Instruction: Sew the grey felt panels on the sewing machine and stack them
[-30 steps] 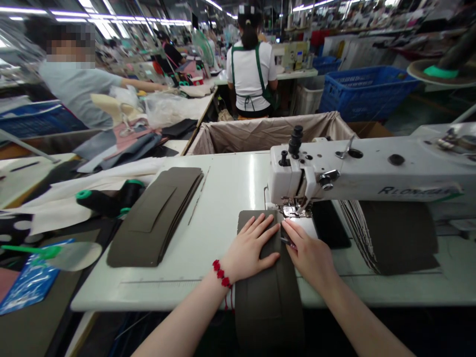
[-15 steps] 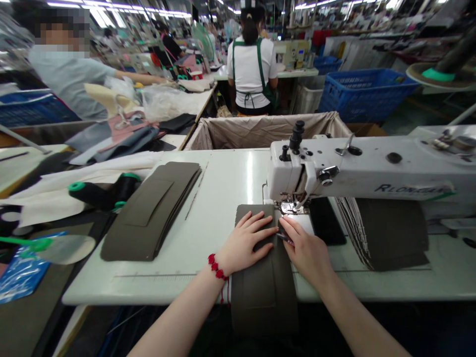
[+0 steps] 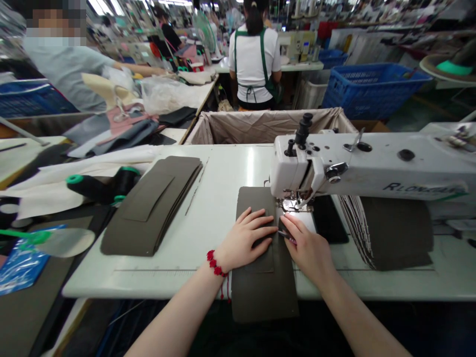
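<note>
One panel lies near-left of the foot, patch on it, apparently mid-work. My left hand spreads flat over it; my right hand pinches a small tool. Whether left pile or right pile is finished, I can't tell.

Panel, coloured dark olive-grey; sewing machine, finished white; tabletop, tinted pale green; bracelet, coloured red; spools, wound black, tipped green.

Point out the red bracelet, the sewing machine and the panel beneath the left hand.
Red bracelet (image 3: 213, 263): head view, middle of band.
Sewing machine (image 3: 372, 164): head view, white arm.
Panel (image 3: 265, 295): head view, bare lower part.
</note>
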### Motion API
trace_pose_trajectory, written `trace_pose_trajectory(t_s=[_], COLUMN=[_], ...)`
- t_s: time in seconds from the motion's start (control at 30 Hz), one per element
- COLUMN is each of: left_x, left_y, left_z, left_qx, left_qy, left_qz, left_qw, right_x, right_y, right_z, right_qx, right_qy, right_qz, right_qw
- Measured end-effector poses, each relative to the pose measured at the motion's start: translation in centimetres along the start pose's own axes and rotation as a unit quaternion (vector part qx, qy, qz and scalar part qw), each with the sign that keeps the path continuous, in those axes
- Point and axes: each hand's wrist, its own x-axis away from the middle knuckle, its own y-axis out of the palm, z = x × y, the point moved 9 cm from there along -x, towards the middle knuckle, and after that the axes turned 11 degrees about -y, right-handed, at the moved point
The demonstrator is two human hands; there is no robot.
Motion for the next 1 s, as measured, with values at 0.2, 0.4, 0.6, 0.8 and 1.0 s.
trace_pose_trajectory(t_s=[0.2, 0.4, 0.6, 0.8, 1.0], left_x=[0.04, -0.06, -0.03, 0.03, -0.04], left_y=[0.2, 0.18, 0.36, 0.04, 0.0], left_z=[-0.14, -0.03, -0.19, -0.17, -0.5], left_qx=[-0.004, -0.007, -0.013, -0.018, -0.017], left_qy=[-0.003, -0.002, -0.003, -0.007, -0.039], left_qz=[0.0, -0.001, 0.005, 0.033, 0.045], left_qw=[1.0, 1.0, 1.0, 0.999, 0.998], right_x=[0.0, 0.08, 0.08, 0.03, 0.07], right_y=[-0.01, 0.01, 0.07, -0.09, -0.11], right_z=[-0.03, -0.02, -0.08, -0.21, -0.17], right_qx=[0.003, 0.005, 0.009, 0.005, 0.006], right_qy=[-0.004, -0.005, -0.01, -0.013, -0.012], right_qz=[0.0, 0.009, 0.01, 0.014, 0.013], right_qw=[1.0, 1.0, 1.0, 1.0, 1.0])
